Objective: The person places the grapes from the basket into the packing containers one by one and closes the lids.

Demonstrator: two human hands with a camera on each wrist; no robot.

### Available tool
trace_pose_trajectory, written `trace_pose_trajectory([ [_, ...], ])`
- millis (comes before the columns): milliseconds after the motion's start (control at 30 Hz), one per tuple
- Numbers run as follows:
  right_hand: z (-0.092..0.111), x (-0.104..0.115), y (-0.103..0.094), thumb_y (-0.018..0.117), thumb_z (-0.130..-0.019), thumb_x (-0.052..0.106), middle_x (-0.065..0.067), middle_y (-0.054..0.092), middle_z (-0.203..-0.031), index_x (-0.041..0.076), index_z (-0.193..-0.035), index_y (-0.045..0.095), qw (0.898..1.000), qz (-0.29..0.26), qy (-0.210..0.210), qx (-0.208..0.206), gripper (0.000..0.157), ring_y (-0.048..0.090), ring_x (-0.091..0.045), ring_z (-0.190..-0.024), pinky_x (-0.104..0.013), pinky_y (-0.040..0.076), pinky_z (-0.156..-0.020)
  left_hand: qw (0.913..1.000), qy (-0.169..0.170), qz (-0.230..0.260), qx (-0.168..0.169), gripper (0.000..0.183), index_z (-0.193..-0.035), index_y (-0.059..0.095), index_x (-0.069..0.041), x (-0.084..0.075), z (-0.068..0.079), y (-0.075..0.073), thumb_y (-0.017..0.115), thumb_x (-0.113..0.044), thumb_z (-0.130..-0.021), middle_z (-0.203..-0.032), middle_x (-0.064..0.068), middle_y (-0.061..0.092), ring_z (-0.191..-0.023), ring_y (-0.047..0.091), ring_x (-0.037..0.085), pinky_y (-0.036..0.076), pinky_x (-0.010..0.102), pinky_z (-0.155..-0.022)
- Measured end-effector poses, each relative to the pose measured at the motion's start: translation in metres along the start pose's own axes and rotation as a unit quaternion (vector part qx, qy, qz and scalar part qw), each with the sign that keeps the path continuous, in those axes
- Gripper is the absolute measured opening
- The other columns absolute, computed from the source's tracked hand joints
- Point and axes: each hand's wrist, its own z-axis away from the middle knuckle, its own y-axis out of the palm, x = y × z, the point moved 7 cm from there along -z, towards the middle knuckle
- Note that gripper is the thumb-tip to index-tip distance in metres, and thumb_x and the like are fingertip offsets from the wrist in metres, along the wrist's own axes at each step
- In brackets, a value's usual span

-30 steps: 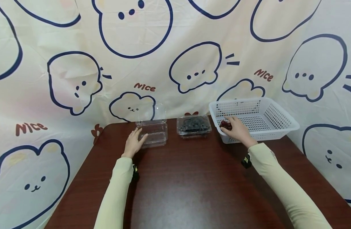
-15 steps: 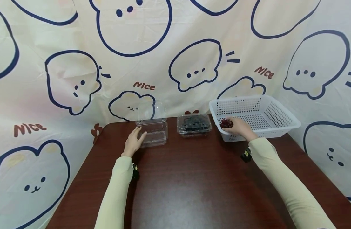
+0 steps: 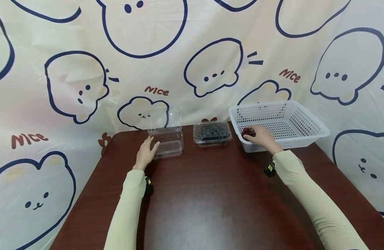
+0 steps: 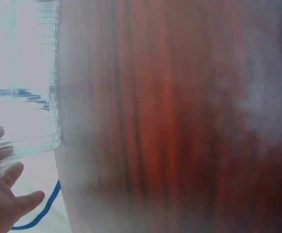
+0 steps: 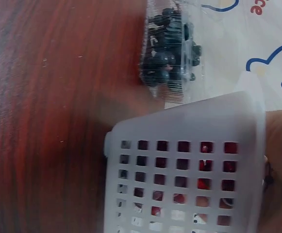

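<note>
My left hand [image 3: 144, 153] rests at the left side of a clear plastic clamshell box [image 3: 169, 143], whose lid stands raised at the back. In the left wrist view its fingers touch the box's clear wall, with the thumb [image 4: 30, 202] held apart. At the left end of a white plastic basket [image 3: 304, 140], my right hand [image 3: 263, 136] holds a clump of small, round, dark red fruit [image 3: 248, 132]; cherries or grapes, I cannot tell which. Red fruit [image 5: 205, 165] also shows through the basket's holes in the right wrist view, where the wall hides most of my fingers.
Between the clamshell box and the basket stands a closed clear box of dark blue-black berries [image 3: 212, 133]. A brown wooden table [image 3: 223, 194] carries everything. Behind it hangs a white cloth [image 3: 154, 76] printed with cartoon faces.
The fingers of my right hand have shifted on the dark red fruit, and more of the clump shows beside them. My left hand stays at the clamshell box. The head view has tilted slightly.
</note>
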Motion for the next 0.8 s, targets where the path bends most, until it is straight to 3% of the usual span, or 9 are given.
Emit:
trace_pose_trajectory([
  [233,0.0026,-0.0044,-0.0002,0.057,-0.090,0.037,-0.029,0.046,-0.126,-0.001,-0.132,0.046,0.999,-0.028,0.020,-0.030,0.059,0.045,-0.043,-0.115,-0.058,0.039,-0.092,0.9999,-0.004,-0.006,0.011,0.069,-0.147,0.025,-0.007,0.0016,-0.0011,0.0017,0.035,-0.052,-0.096,-0.154,0.014,0.018,-0.142,0.012,0.033,0.017,0.056,-0.110],
  [433,0.0028,-0.0064,-0.0010,0.060,-0.088,0.036,-0.028,0.047,-0.121,0.000,-0.128,0.050,0.998,-0.040,0.028,-0.048,0.055,0.048,-0.042,-0.109,-0.056,0.042,-0.088,0.9999,0.011,0.005,0.009,0.072,-0.147,0.025,-0.006,0.0002,0.0001,0.0003,0.036,-0.055,-0.095,-0.154,0.016,0.017,-0.141,0.012,0.037,0.015,0.059,-0.109],
  [600,-0.0010,-0.0054,-0.0006,0.059,-0.088,0.033,-0.029,0.049,-0.122,-0.004,-0.128,0.049,0.999,-0.036,0.025,-0.032,0.055,0.049,-0.042,-0.111,-0.055,0.041,-0.090,0.9994,0.021,0.022,0.016,0.078,-0.147,0.024,-0.007,-0.0018,0.0025,-0.0006,0.033,-0.061,-0.092,-0.154,0.017,0.015,-0.139,0.013,0.040,0.014,0.062,-0.107],
  [800,-0.0040,-0.0045,0.0007,0.057,-0.087,0.030,-0.031,0.051,-0.122,-0.007,-0.129,0.045,0.999,-0.036,0.022,-0.006,0.057,0.051,-0.042,-0.108,-0.054,0.042,-0.089,0.9997,0.010,0.002,0.023,0.071,-0.148,0.022,-0.005,-0.0005,0.0010,0.0013,0.035,-0.052,-0.096,-0.154,0.018,0.012,-0.140,0.012,0.039,0.015,0.060,-0.108],
])
